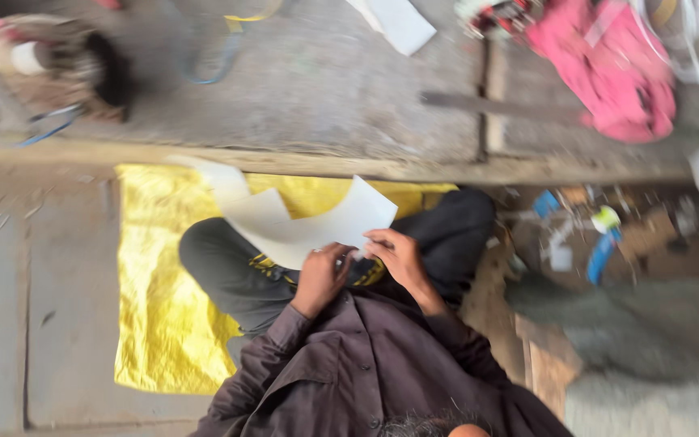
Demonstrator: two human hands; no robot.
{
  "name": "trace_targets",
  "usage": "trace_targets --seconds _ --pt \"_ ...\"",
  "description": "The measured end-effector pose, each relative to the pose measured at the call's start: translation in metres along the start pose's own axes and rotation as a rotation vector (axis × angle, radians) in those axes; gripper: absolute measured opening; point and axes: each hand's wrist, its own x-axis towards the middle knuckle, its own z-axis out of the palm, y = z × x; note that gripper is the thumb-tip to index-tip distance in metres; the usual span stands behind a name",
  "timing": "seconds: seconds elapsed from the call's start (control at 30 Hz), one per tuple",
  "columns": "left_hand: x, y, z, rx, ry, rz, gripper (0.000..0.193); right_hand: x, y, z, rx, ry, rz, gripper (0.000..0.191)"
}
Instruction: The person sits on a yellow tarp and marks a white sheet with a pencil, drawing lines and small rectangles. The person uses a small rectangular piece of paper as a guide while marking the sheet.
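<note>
- Hands meet over the lap: the left hand (322, 277) and the right hand (398, 256) are both closed on the near edge of a curved cream sheet (301, 222), thumbs on top, fingers curled under it.
- The cream sheet is a crescent-like cut piece; its long axis runs roughly left to right in the head view, arcing from a narrow tip at the upper left, dipping toward the hands, then rising to a broad squared end at the upper right.
- It is held above the person's crossed legs in dark trousers (236, 271), not resting on the floor.
- Under the legs lies a yellow woven mat (155, 307), spread on the grey stone floor (10, 324).
- Beyond the mat runs a raised concrete step (325, 89), with a white paper scrap (402, 23) and a pink cloth (616, 69) on it, well apart from the hands.
- A basket-like bundle (58, 65) sits at the far left; the blur hides its detail.
</note>
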Motion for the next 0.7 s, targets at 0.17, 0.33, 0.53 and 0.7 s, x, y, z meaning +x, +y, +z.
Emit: trace_targets --seconds 0.17,0.33,0.53,0.7 --pt "-0.0023 -0.0002 -0.0038 -0.061 -0.029 -0.096 0.026 0.0009 -0.003 0.0 -0.08 -0.057 -0.036 0.024" --pt "-0.0018 0.0027 -0.0055 -0.036 -0.041 -0.13 0.027 0.0012 -0.0015 0.0006 -0.075 -0.07 -0.05 0.024" --pt "-0.0006 0.002 -0.0073 -0.043 -0.046 -0.105 0.026 -0.0009 -0.0043 0.0024 -0.122 -0.058 -0.054 0.023" --pt "-0.0023 0.0016 -0.0057 -0.023 -0.077 -0.144 0.026 0.002 -0.0043 0.0015 -0.125 -0.057 -0.053 0.024"
